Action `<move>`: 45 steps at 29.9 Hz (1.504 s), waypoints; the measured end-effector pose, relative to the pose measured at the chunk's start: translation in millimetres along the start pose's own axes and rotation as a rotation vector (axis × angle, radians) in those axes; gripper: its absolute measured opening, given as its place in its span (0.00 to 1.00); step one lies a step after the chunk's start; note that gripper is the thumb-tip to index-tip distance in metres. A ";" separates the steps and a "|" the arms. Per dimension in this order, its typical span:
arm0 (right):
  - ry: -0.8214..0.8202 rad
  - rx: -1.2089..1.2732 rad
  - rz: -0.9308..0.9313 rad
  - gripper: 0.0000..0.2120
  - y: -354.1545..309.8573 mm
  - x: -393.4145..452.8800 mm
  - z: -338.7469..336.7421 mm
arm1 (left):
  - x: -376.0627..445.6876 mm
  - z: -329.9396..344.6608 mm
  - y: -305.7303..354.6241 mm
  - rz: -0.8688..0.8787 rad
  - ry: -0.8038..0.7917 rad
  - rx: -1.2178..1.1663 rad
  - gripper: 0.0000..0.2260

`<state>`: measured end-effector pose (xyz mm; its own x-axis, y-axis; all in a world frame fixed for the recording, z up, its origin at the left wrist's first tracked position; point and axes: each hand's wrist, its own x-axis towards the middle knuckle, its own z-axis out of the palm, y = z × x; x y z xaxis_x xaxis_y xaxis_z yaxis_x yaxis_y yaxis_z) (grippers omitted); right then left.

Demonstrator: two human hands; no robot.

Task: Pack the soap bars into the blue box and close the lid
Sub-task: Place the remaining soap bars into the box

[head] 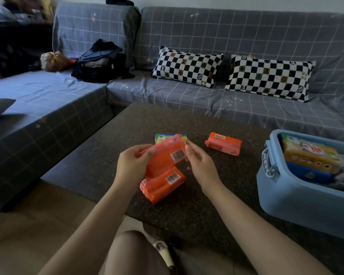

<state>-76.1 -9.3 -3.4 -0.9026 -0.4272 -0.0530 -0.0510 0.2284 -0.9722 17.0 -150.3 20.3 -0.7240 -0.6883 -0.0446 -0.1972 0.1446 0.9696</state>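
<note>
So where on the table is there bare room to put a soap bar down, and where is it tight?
Bare table lies left of the left hand, and between the far orange bar and the blue box. It is crowded at the centre: the held orange bar, the orange bar below it and the green bar behind.

Left hand [132, 162]: grips the left end of a raised orange soap pack [166, 155], barcode facing up.
Right hand [199, 162]: fingertips at the raised pack's right edge; whether they pinch it is unclear.
Second orange pack [163, 185]: flat on the dark table [187, 211], just below the raised one.
Third orange pack [223, 143]: farther right, apart.
Green pack [163, 138]: partly hidden behind the raised pack.
Blue box [298, 197]: open at the table's right, packs inside, the top one yellow [310, 153].
Sofa [187, 96]: grey checked cover, two checkerboard pillows [187, 66].
</note>
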 end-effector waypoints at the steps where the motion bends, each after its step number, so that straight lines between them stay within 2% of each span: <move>1: -0.019 0.003 -0.005 0.22 -1.5 -3.0 0.9 | -4.5 -0.7 -2.8 -0.044 -0.012 0.010 0.10; 7: -0.075 -0.095 0.138 0.21 10.5 -15.3 15.5 | -16.1 6.2 -35.1 -0.182 0.059 0.198 0.11; 10: -0.048 -0.129 0.133 0.22 10.3 -13.2 21.3 | -16.8 9.9 -42.2 -0.187 0.097 0.225 0.13; 14: -0.015 -0.160 0.094 0.20 7.1 -4.3 23.2 | -12.4 13.8 -41.2 -0.192 0.130 0.143 0.12; 18: -0.031 -0.208 0.135 0.20 6.9 1.8 23.3 | -11.3 16.8 -43.3 -0.251 0.113 0.083 0.14; 21: -0.090 -0.259 0.207 0.21 4.1 3.9 20.7 | -16.9 18.5 -49.4 -0.381 0.131 0.118 0.22; 23: -0.114 -0.273 0.232 0.22 2.7 3.6 19.7 | -23.5 21.3 -49.1 -0.483 0.119 -0.001 0.27; 26: -0.085 -0.282 0.263 0.22 1.5 -1.8 17.9 | -34.1 26.4 -42.2 -0.522 0.088 -0.121 0.25; 30: -0.055 -0.208 0.349 0.21 1.1 -17.8 5.6 | -43.9 27.4 -31.0 -0.510 0.057 -0.123 0.22; 33: -0.020 -0.167 0.330 0.20 -4.1 -33.6 -14.5 | -52.0 30.7 -16.1 -0.452 -0.006 -0.081 0.22; 39: 0.151 -0.151 0.095 0.16 -34.9 -64.9 -71.2 | -64.9 50.0 42.8 -0.273 -0.112 -0.169 0.21; 42: 0.275 -0.104 0.002 0.19 -54.7 -77.9 -104.1 | -69.3 66.6 73.7 -0.180 -0.152 -0.212 0.19; 45: 0.386 -0.094 -0.068 0.19 -73.4 -89.8 -140.9 | -77.7 87.9 102.2 -0.111 -0.272 -0.211 0.18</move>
<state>-51.5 135.7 104.8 -0.9892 -0.0885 0.1171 -0.1385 0.2976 -0.9446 -5.0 -19.5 101.7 -0.8608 -0.4735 -0.1868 -0.1642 -0.0892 0.9824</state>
